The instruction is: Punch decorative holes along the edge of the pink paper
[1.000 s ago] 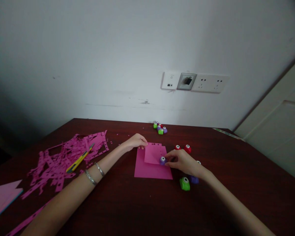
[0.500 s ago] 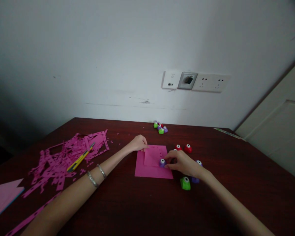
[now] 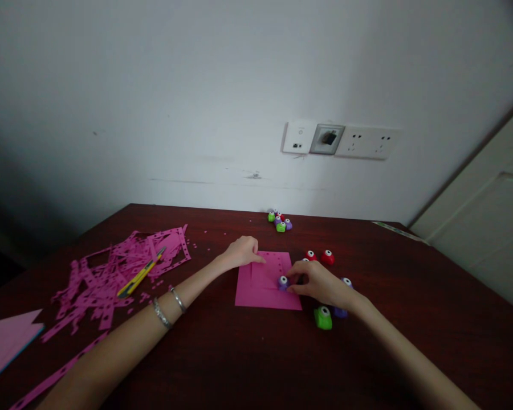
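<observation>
A pink sheet of paper (image 3: 248, 297) lies on the table, with a smaller pink piece (image 3: 265, 276) on top that has small holes punched along its upper and right edges. My left hand (image 3: 243, 251) is closed at the upper left of the papers, its thumb on the small piece; the other fingers are partly hidden. Between the thumb and fingers of my right hand (image 3: 314, 280) is a purple craft punch (image 3: 283, 283), set at the small piece's lower right corner. Close to that hand are a green punch (image 3: 323, 318), red punches (image 3: 328, 257) and purple ones (image 3: 341, 312).
Pink paper scraps (image 3: 106, 279) are heaped at the left, a yellow utility knife (image 3: 141, 273) on them. Folded pink sheets (image 3: 8, 341) lie at the near left. More punches (image 3: 279, 221) cluster by the wall, below the sockets (image 3: 367, 142).
My left hand has shifted slightly right, its thumb now reaching farther over the small pink piece. My right hand and the purple punch stay at the same corner.
</observation>
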The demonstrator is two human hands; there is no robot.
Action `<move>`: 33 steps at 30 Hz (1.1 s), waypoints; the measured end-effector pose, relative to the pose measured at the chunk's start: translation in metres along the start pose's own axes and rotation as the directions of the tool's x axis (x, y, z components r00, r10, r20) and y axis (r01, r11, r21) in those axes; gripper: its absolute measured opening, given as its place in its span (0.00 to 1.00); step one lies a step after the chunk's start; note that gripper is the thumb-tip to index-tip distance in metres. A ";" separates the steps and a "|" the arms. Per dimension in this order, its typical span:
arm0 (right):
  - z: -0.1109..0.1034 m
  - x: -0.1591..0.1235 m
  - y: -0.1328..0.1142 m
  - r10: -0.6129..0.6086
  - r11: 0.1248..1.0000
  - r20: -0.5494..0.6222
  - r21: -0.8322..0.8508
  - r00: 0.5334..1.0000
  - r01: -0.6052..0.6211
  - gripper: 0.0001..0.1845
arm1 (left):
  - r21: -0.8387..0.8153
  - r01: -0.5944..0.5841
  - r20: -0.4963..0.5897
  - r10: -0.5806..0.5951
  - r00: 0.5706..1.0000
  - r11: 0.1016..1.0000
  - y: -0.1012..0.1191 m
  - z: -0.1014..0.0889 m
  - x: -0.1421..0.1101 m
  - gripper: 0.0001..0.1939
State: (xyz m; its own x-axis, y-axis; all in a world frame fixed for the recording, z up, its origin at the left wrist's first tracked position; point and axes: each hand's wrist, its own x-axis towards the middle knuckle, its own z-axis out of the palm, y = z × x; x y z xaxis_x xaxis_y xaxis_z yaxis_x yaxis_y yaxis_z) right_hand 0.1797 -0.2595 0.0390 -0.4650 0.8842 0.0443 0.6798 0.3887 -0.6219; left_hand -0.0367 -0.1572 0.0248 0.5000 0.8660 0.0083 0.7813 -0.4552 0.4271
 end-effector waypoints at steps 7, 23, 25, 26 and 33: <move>-0.001 0.000 -0.002 0.003 1.000 0.010 -0.024 1.000 -0.003 0.09 | -0.072 -0.042 0.049 0.046 0.998 0.997 0.001 0.001 0.000 0.19; -0.027 0.028 0.002 0.287 0.889 0.326 0.260 0.901 -0.378 0.20 | -0.297 -0.130 0.135 0.177 0.975 0.946 0.026 -0.018 0.000 0.22; -0.026 0.031 0.004 0.307 0.873 0.394 0.245 0.866 -0.421 0.22 | -0.358 -0.131 0.196 0.212 0.957 0.925 0.026 -0.017 0.001 0.22; -0.026 0.032 0.004 0.323 0.864 0.417 0.237 0.850 -0.445 0.22 | -0.380 -0.128 0.221 0.224 0.949 0.916 0.027 -0.017 0.002 0.22; -0.030 0.036 -0.012 0.413 0.831 0.496 0.138 0.764 -0.539 0.21 | -0.339 0.037 0.459 0.131 0.879 0.940 0.042 -0.027 -0.008 0.22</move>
State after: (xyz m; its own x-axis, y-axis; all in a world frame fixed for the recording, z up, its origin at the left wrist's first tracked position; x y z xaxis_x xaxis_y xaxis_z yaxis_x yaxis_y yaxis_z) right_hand 0.1718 -0.2243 0.0716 -0.3563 0.7073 -0.6106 0.7370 -0.1890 -0.6490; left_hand -0.0180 -0.1777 0.0669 0.7129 0.6066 -0.3518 0.6266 -0.3257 0.7081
